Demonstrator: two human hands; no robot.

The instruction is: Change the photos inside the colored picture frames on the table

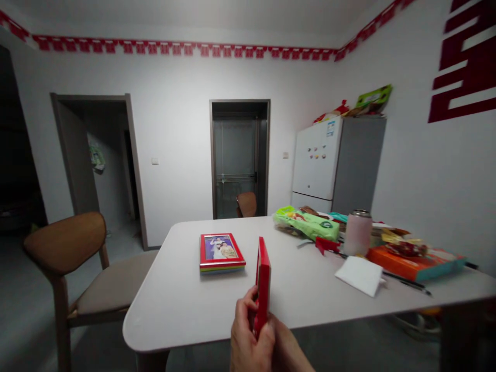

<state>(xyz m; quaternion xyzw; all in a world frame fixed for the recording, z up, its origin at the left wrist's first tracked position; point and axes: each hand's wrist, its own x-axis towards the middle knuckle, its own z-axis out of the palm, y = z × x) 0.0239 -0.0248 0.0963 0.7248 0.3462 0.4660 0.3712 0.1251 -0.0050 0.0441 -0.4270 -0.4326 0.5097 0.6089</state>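
Observation:
A red picture frame (264,281) stands upright before me, turned nearly edge-on, so its face hardly shows. My left hand (248,333) is closed around its lower part, fingers on the left side and thumb toward the right. Behind the left hand, my right hand (277,326) is up against the same frame's lower right side; most of its fingers are hidden. To the left on the table lies a small stack of picture frames (222,251). The top one is red with a photo of two people, and green and blue edges show beneath it.
The white table (182,310) has a rounded left corner. On its right are a green package (308,225), a pink jar (357,232), a folded white tissue (360,275), an orange box (411,262) and black pens (408,281). A wooden chair (70,237) stands at left.

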